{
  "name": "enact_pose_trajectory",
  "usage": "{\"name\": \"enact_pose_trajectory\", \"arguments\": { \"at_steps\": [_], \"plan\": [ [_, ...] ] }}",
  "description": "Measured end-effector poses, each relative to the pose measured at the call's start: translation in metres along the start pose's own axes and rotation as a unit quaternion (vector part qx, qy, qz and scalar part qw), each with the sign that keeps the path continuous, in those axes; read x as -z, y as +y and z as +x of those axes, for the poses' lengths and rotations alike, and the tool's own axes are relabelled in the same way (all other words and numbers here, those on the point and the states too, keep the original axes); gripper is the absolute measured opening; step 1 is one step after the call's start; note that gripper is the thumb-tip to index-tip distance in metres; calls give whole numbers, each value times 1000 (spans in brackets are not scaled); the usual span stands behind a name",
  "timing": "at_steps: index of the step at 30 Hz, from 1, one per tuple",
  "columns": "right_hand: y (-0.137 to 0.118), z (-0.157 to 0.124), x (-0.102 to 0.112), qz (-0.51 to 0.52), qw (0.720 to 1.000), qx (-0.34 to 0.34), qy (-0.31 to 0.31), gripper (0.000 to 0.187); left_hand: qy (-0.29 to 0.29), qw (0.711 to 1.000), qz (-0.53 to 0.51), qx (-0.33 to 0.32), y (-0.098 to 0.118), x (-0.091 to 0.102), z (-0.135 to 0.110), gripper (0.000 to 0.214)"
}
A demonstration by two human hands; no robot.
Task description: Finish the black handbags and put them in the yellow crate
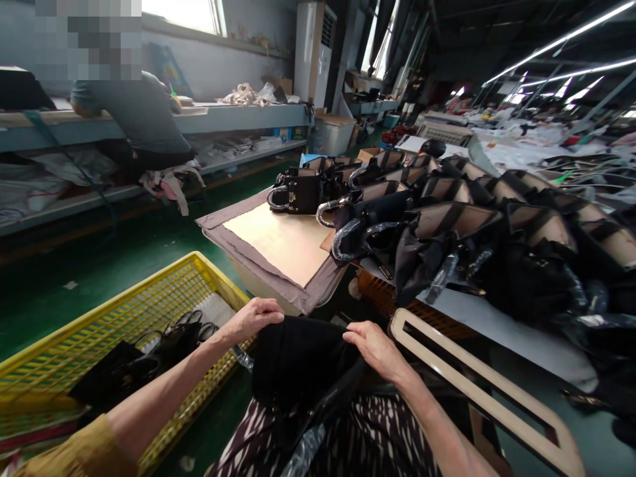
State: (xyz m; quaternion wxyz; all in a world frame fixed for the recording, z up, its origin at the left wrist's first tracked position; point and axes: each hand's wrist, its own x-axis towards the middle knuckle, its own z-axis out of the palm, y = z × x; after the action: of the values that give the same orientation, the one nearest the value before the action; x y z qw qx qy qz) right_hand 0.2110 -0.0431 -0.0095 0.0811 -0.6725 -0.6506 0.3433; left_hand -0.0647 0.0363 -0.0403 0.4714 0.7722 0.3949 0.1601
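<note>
A black handbag [308, 358] rests over my lap, its wrapped handle [304, 452] hanging toward me. My left hand [256, 319] pinches the bag's upper left corner, fingers closed on the edge. At the upper right corner my right hand [373, 344] grips the same edge between thumb and fingers. The bag's lower part falls into shadow against the patterned cloth on my legs, so its details are hard to make out.
To my left stands a yellow plastic basket [199, 262] with black bags [144, 361] inside. Ahead is a padded board [278, 238]. Many black handbags [447, 218] crowd the table at right, near a pale slotted frame [477, 384]. A person [134, 112] bends at the far bench.
</note>
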Motion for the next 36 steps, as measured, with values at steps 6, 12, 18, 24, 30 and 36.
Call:
{"name": "enact_pose_trajectory", "arguments": {
  "at_steps": [6,12,18,24,30,36],
  "plan": [
    [4,-3,-4,30,999,-30,7,29,-4,1000,-6,6,8,-1,1,35],
    [8,-13,-4,62,995,-79,-5,23,13,1000,13,4,16,-2,-7,37],
    [1,-22,-5,61,989,-129,40,17,21,1000,3,3,19,0,-14,41],
    [9,-28,-12,51,981,-145,120,24,13,1000,0,-2,9,-5,-1,44],
    [-37,-34,4,-78,991,-93,61,61,4,998,22,-57,36,-21,2,43],
    [-83,-27,-11,-85,995,9,54,34,-10,994,63,-87,91,-30,-7,22]
  ]
}}
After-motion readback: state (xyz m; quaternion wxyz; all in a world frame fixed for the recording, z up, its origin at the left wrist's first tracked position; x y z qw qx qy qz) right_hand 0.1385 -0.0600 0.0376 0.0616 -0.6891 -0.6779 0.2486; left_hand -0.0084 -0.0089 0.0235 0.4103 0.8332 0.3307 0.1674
